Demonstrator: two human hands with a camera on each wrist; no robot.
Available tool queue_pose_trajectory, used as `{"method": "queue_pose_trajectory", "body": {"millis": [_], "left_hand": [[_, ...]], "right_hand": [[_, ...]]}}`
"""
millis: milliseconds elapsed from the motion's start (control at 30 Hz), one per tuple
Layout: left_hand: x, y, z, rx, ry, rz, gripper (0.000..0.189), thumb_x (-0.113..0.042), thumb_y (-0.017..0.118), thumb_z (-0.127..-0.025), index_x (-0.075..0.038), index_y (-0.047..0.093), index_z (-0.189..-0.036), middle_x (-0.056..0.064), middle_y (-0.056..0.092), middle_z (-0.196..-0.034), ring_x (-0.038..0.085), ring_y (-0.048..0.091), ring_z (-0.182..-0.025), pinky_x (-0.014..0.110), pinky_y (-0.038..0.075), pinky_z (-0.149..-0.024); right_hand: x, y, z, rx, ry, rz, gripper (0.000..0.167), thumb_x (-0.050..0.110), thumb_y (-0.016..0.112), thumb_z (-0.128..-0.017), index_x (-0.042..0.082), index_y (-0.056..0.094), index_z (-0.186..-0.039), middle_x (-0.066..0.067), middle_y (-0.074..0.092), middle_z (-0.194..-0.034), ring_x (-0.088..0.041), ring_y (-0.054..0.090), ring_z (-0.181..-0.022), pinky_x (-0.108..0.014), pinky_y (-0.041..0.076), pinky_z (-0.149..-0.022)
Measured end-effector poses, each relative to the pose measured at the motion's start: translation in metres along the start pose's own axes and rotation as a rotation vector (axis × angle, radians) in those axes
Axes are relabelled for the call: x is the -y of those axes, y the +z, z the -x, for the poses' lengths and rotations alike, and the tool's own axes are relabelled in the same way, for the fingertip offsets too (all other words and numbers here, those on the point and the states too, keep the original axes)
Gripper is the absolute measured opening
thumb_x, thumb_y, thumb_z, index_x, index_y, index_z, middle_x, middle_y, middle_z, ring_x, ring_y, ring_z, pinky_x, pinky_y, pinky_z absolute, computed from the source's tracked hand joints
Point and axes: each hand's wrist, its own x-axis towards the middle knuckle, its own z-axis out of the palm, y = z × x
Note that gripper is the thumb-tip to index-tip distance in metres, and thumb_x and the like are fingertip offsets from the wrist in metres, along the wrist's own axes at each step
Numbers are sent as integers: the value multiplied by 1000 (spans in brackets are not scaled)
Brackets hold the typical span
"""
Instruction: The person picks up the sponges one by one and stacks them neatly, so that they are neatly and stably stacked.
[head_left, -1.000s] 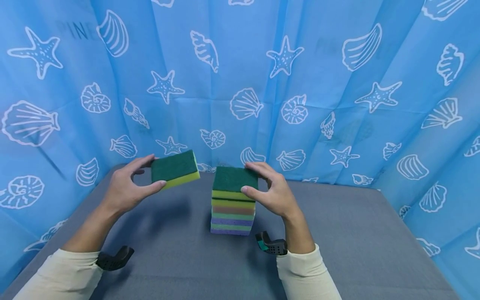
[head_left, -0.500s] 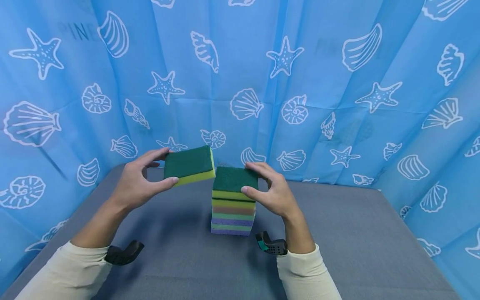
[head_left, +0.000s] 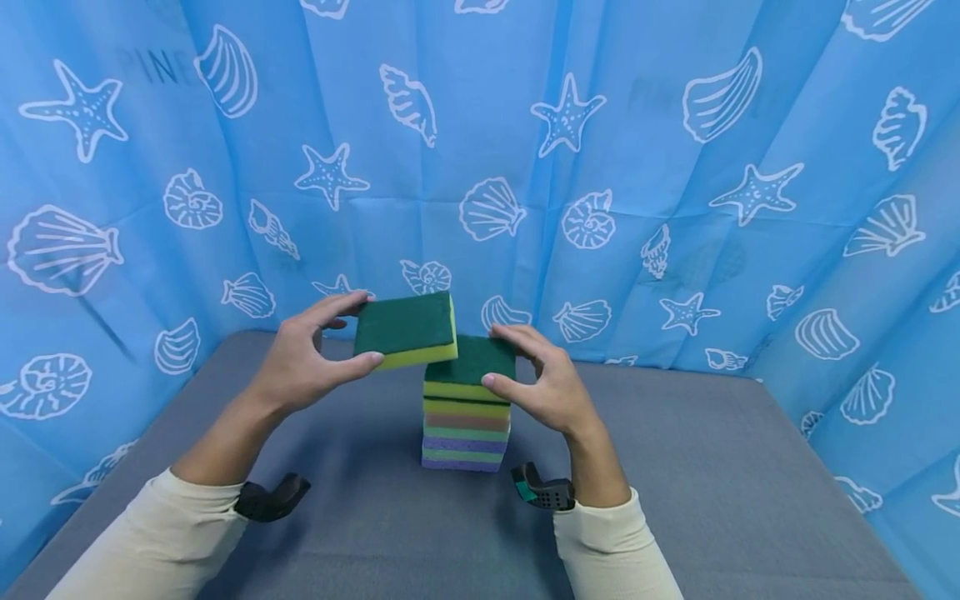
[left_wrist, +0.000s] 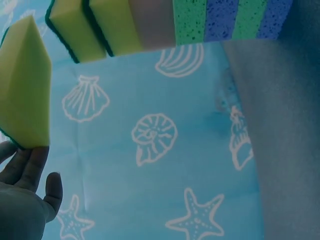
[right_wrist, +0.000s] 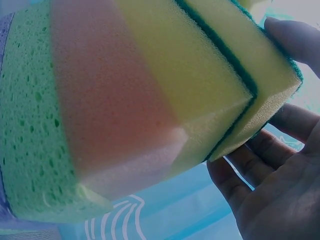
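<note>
My left hand (head_left: 303, 358) pinches a sponge (head_left: 405, 325) with a dark green scouring top and yellow foam below, thumb on the near edge and fingers on the far one. It is held in the air, slightly tilted, and its right end overlaps the stack in the head view. The stack of sponges (head_left: 467, 433) stands upright, with yellow, pinkish, green and purple layers. On its top green-and-yellow sponge (head_left: 487, 362) my right hand (head_left: 551, 379) rests, thumb near and fingers far. In the left wrist view the held sponge (left_wrist: 25, 85) is apart from the stack (left_wrist: 190, 22).
A grey cloth-covered table (head_left: 697, 483) lies under the stack. Behind and beside it hangs a blue curtain (head_left: 637, 108) with white shells and starfish. Black wrist devices (head_left: 273, 498) sit below both wrists.
My left hand has carried its sponge rightward, from left of the stack to over its left edge, and the sponge has become more level. The right hand and the stack have stayed put.
</note>
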Motion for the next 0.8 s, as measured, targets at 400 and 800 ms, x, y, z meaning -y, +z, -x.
{"method": "queue_pose_trajectory", "body": {"millis": [400,800], "left_hand": [[-7,14,-11,46,-9,22,67,-9,78,-79,0,50,-139,12,55,-129,25,48,-115,49,37,-91],[-11,30,-19,92,-20,-14,69,-16,79,-79,-1,49,-140,11,55,-131,25,48,-117,49,39,-93]], "right_hand": [[1,0,1,-6,-2,16,60,23,73,-86,6,51,-140,-6,53,-132,-20,53,-114,-48,43,-94],[0,-1,1,-2,8,14,66,14,74,-84,6,46,-144,-7,52,-132,-21,49,-117,-47,37,-101]]}}
